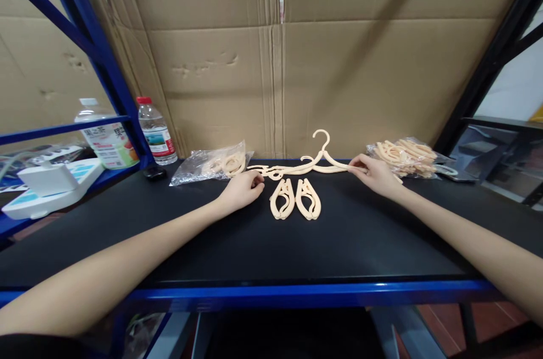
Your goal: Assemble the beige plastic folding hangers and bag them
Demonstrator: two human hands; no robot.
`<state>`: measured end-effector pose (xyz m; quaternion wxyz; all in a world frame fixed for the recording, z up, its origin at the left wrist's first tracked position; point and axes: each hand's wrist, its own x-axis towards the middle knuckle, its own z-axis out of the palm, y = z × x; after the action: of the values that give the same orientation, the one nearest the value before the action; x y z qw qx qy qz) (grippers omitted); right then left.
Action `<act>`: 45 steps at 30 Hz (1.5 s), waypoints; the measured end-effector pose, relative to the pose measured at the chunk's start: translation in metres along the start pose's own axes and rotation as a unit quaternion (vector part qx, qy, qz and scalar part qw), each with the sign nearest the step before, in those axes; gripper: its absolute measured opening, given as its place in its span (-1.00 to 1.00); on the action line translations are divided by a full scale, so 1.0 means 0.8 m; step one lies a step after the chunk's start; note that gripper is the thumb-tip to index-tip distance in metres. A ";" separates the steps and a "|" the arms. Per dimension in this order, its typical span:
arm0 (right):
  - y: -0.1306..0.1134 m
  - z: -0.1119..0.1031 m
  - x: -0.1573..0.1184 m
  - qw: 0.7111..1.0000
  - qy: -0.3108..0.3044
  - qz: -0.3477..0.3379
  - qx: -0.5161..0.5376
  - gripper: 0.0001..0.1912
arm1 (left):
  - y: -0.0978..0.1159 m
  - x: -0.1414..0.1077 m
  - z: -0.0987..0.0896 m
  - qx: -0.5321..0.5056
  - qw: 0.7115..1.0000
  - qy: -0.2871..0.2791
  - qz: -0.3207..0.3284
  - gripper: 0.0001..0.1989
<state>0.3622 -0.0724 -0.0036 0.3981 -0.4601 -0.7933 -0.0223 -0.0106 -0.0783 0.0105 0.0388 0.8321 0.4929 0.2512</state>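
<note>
Two folded cream hangers, a left one (283,200) and a right one (308,199), lie side by side on the black tabletop (271,251). Behind them is an unfolded cream hanger (323,160) with its hook pointing up, beside other hanger parts that overlap. My right hand (373,172) pinches the right end of the unfolded hanger between thumb and fingers. My left hand (242,190) rests at the left end of the hanger group, its fingers curled; what they hold, if anything, is hidden.
A clear bag of hangers (212,164) lies left of centre, another bag (403,156) at the right. Two bottles, one red-capped (156,133), one white-capped (106,138), and a white power strip (55,192) stand left. Cardboard (360,65) walls the back.
</note>
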 end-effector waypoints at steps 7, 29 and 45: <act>-0.020 -0.002 -0.002 1.000 0.011 -0.012 -0.007 -0.80 | 0.008 -0.003 0.006 -0.099 0.992 0.049 -0.064 -0.54; -0.060 0.009 -0.010 0.997 0.015 -0.073 -0.005 -0.90 | 0.026 -0.014 0.019 -0.199 0.971 0.087 0.099 -0.37; -0.063 0.007 -0.010 0.982 -0.004 -0.179 -0.065 -0.78 | 0.028 -0.014 0.010 -0.194 0.975 0.087 0.070 -0.69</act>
<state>0.3229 -0.1046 0.0043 0.3540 -0.3357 -0.8612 -0.1428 0.0069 -0.0975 0.0063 0.1390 0.8164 0.3766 0.4152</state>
